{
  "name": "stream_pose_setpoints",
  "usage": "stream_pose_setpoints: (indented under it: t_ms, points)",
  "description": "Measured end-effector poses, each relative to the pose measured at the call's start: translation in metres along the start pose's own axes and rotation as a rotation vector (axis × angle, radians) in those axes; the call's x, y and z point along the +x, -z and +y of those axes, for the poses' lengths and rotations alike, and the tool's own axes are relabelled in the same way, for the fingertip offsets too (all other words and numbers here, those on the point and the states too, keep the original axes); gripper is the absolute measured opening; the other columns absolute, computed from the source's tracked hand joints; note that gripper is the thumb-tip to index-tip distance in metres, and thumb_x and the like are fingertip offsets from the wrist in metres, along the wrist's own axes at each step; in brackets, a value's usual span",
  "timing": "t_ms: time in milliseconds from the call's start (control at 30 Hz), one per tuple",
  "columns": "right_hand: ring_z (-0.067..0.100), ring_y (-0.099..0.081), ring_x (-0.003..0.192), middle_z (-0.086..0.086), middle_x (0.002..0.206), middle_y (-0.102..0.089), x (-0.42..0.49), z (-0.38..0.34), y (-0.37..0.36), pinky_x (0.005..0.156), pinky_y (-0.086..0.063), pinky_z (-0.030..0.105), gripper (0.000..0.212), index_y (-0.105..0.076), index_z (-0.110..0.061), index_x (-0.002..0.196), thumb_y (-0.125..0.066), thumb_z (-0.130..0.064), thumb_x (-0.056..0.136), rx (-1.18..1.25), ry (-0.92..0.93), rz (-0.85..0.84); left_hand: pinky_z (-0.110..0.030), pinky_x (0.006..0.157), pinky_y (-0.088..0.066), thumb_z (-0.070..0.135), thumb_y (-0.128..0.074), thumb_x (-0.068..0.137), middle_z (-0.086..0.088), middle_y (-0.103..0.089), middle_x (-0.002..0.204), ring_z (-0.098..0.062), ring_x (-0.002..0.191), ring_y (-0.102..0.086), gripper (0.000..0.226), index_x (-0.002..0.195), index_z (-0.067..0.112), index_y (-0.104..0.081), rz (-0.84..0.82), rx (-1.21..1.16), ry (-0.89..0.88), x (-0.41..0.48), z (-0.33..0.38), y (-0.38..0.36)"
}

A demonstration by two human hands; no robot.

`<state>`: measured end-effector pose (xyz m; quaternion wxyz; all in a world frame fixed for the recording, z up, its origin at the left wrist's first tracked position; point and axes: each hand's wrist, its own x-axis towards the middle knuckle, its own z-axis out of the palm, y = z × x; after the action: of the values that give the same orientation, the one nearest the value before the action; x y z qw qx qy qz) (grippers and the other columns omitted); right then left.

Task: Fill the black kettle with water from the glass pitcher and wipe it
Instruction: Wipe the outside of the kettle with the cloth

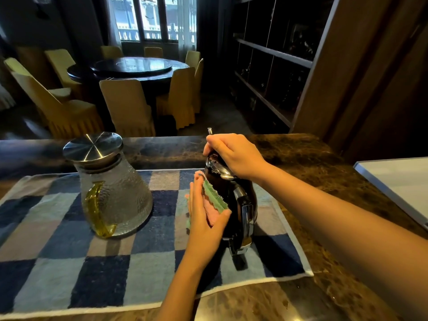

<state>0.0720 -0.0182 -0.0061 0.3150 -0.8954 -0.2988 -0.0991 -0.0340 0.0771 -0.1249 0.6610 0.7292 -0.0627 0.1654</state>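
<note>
The right grip (234, 154) is curled tight over the top of the black kettle (228, 188), and the left grip (203, 218) holds a pink-and-green cloth (214, 198) against its side. Kettle's upright on the checked towel (69, 262) on the surface (312, 158), with the glass pitcher (115, 195) off to its left, lid on.

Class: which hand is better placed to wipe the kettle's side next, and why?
Left. The left hand holds the cloth against the kettle side. The right hand grips the kettle's top, likely steadying it.
</note>
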Motion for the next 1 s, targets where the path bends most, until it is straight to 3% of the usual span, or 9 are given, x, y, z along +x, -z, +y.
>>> stream_pose_setpoints:
  t_ms: [100,267,400,533,667,733,800,900,1000]
  points:
    - [0.011,-0.062,0.087,-0.009,0.091,-0.069,0.000,0.000,0.001,0.077,-0.047,0.036,0.044,-0.071,-0.021,0.087,-0.032,-0.031,0.103,-0.010,0.006,-0.006,-0.049,0.121,-0.009,0.054,-0.055,0.081,0.026,0.000,0.158,0.001,0.147,0.002,0.083,0.144,0.053,0.000,-0.015,0.100,-0.053,0.010,-0.009,0.001]
    - [0.007,-0.060,0.085,-0.012,0.088,-0.068,0.001,-0.002,0.001,0.074,-0.045,0.031,0.046,-0.072,-0.022,0.085,-0.031,-0.034,0.103,0.027,-0.005,-0.013,-0.051,0.117,-0.023,0.070,-0.059,0.074,0.014,-0.020,0.158,-0.008,0.146,-0.019,0.095,0.150,0.038,-0.012,-0.001,0.137,-0.020,0.033,-0.014,0.011]
    - [0.006,-0.061,0.085,-0.013,0.087,-0.067,0.001,0.001,0.001,0.074,-0.046,0.031,0.045,-0.071,-0.023,0.085,-0.031,-0.033,0.103,0.012,0.013,-0.022,-0.047,0.121,-0.007,0.068,-0.048,0.076,0.020,0.007,0.159,-0.003,0.147,0.006,0.092,0.146,0.048,0.010,0.046,0.252,-0.009,-0.010,-0.019,-0.005]
    - [0.004,-0.060,0.083,-0.014,0.084,-0.066,0.001,0.001,0.000,0.071,-0.044,0.025,0.045,-0.071,-0.025,0.084,-0.031,-0.033,0.103,0.012,0.013,-0.020,-0.045,0.121,0.001,0.057,-0.040,0.079,0.019,0.020,0.156,-0.002,0.145,0.016,0.086,0.136,0.056,0.025,0.099,0.323,0.059,-0.029,-0.029,-0.019]
    - [0.008,-0.061,0.084,-0.011,0.087,-0.067,0.001,0.001,0.000,0.074,-0.048,0.033,0.043,-0.069,-0.024,0.085,-0.031,-0.031,0.103,-0.024,0.015,-0.018,-0.043,0.122,-0.002,0.061,-0.036,0.080,0.018,0.004,0.156,-0.005,0.147,0.007,0.079,0.143,0.044,0.009,0.085,0.337,-0.032,0.013,-0.007,-0.010]
    - [0.012,-0.062,0.086,-0.008,0.090,-0.069,0.001,0.001,0.000,0.077,-0.050,0.042,0.042,-0.069,-0.026,0.084,-0.031,-0.031,0.103,-0.047,0.020,-0.009,-0.038,0.121,-0.014,0.062,-0.040,0.083,0.018,-0.016,0.157,-0.008,0.147,-0.013,0.072,0.146,0.045,-0.008,0.023,0.193,-0.070,0.039,0.004,0.000]
    - [0.013,-0.062,0.087,-0.008,0.091,-0.069,0.001,0.001,0.000,0.078,-0.051,0.045,0.041,-0.069,-0.024,0.086,-0.032,-0.030,0.103,-0.057,0.020,-0.013,-0.031,0.116,-0.027,0.060,-0.035,0.090,0.024,-0.038,0.145,-0.002,0.138,-0.033,0.053,0.141,0.046,-0.027,-0.023,0.059,-0.076,0.053,-0.001,0.006]
    - [0.015,-0.062,0.088,-0.006,0.093,-0.068,0.000,0.002,-0.001,0.076,-0.052,0.048,0.035,-0.068,-0.020,0.091,-0.035,-0.022,0.102,-0.085,0.047,-0.016,-0.040,0.115,-0.031,0.047,-0.030,0.098,0.008,-0.047,0.142,-0.008,0.134,-0.041,0.044,0.138,0.034,-0.042,0.026,-0.104,0.196,0.053,-0.029,0.014]
    - [0.014,-0.062,0.087,-0.009,0.091,-0.068,0.000,0.002,-0.001,0.075,-0.052,0.048,0.035,-0.068,-0.021,0.090,-0.035,-0.021,0.102,-0.075,0.058,-0.011,-0.047,0.120,-0.016,0.054,-0.031,0.091,0.001,-0.030,0.155,-0.016,0.145,-0.023,0.061,0.146,0.029,-0.028,0.169,-0.051,0.346,0.024,-0.037,0.006]
